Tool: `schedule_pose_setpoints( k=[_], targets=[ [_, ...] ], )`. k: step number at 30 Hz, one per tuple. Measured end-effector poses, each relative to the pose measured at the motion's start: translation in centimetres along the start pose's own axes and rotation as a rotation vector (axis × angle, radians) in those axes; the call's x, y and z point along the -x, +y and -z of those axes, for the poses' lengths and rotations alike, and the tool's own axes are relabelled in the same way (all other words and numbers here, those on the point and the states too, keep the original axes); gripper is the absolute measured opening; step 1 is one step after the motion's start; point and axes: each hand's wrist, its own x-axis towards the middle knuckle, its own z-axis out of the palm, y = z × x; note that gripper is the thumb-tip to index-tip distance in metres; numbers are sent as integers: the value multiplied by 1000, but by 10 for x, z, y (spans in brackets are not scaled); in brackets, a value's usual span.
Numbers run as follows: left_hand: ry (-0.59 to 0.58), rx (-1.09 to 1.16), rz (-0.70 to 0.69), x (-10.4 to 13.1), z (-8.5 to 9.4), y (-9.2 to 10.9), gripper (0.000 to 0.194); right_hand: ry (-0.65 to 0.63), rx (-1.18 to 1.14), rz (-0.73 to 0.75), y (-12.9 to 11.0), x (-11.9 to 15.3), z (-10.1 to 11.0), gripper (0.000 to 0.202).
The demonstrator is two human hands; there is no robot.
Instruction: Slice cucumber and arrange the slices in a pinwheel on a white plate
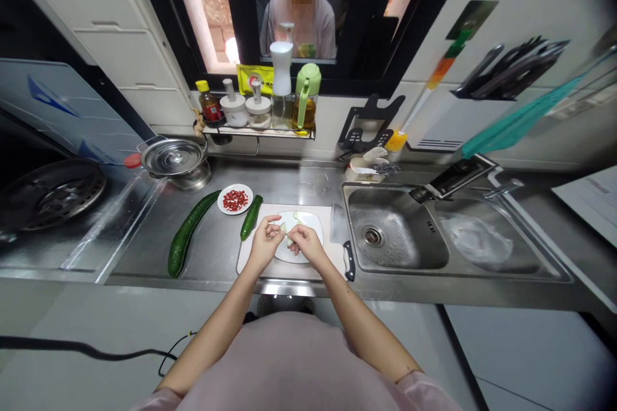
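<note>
Shirt (pixel 289 359) sat nearest. Left hand (pixel 267 239) and right hand (pixel 307 244) pinched pale bits (pixel 283 228) over plate (pixel 311 223); knife (pixel 349 261) lined board (pixel 333 264) edge by sink (pixel 402 225), small cucumber (pixel 251 218) opposite.

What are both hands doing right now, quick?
Left hand: closed, pinching a pale green slice.
Right hand: fingertips closed on a small whitish piece, maybe part of that slice.

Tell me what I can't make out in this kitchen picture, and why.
Head view: the pale bits between the left hand and right hand are too small to identify.
Head view: the middle of the white plate is partly covered by both hands.
Head view: whatever the dark handles belong to is hidden by the wall rack.
Head view: the far-left pan fades into shadow.
</note>
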Motion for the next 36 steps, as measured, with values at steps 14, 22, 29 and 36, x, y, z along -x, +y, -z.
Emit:
schedule_pose_setpoints(
  k=[14, 22, 29, 36],
  targets=[
    [20, -64, 97, -3, -7, -26, 42, 110, 58, -174, 15, 0, 8, 13],
    [-12, -331, 109, -27, -17, -60, 24, 129, 265, -173, 32, -29, 36, 18],
    [-42, -636, 142, -63, -29, -67, 15, 172, 653, -105, 28, -67, 53, 12],
    [-37, -775, 196, -85, -38, -70, 12, 199, 888, -129, 25, -93, 58, 6]
  ],
)
